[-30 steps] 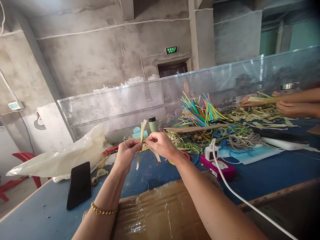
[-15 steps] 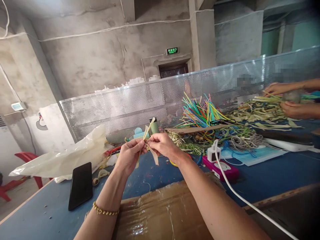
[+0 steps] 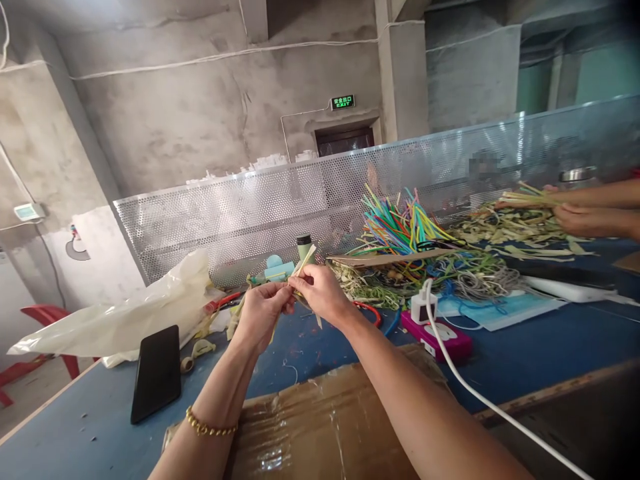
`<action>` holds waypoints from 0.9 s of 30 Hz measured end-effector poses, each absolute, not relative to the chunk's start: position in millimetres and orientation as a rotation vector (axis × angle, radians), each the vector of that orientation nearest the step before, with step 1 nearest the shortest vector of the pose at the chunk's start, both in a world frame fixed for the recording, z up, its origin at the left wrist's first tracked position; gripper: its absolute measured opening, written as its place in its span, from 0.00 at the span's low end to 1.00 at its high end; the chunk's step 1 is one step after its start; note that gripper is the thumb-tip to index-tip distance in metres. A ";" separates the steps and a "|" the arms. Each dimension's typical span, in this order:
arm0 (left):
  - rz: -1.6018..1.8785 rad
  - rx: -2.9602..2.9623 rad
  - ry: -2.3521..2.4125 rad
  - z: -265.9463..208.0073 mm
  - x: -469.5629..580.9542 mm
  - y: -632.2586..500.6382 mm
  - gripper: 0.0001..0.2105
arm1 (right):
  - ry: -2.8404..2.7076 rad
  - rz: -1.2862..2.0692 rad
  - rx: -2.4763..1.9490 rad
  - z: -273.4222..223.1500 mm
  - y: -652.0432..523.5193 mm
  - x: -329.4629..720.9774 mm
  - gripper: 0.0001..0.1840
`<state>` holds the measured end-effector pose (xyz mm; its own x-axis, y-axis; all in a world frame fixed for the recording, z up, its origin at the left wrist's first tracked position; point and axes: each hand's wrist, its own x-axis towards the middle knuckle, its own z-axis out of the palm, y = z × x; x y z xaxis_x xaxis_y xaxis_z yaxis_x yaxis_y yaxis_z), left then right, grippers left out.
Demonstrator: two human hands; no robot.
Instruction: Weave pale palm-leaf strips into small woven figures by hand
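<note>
Over the blue table, my left hand and my right hand meet, both closed in a pinch on pale yellowish flat strips. The strips look like dried leaf or husk. One end sticks up above my fingers, and thin tails hang below both hands. The part between my fingertips is hidden. Just behind my hands stands a green bottle with a black cap, with a light blue item beside it. A gold bead bracelet circles my left wrist.
A cardboard sheet lies beneath my forearms. Left are a black phone and a plastic bag. Right are a magenta power strip with a white cable, colourful stems and cords. Another person's hands hold strips at far right.
My right hand has turned slightly, and the upright strip end now leans further right. The hanging tail looks narrower. At far right, the other person's hands have shifted with their strips.
</note>
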<state>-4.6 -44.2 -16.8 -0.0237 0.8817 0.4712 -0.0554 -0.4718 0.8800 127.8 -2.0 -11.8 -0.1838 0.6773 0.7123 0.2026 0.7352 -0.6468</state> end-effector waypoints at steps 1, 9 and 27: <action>1.607 1.510 0.909 -17.2 -4.1 -43.8 0.10 | -1.739 0.468 -0.714 -11.9 -2.7 126.8 0.11; 1.705 1.593 0.934 -22.7 -2.6 -39.8 0.10 | -1.636 0.297 -0.795 -12.8 -6.3 119.1 0.10; 1.413 1.506 0.798 -10.1 -10.7 -50.2 0.08 | -1.507 1.031 -0.516 -7.1 -6.6 131.6 0.15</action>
<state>-10.7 -50.2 -10.1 0.1410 0.9029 0.4060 -0.1187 -0.3917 0.9124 131.6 -6.6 -7.1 -0.2230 0.7999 0.5572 -0.2297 0.5124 -0.8274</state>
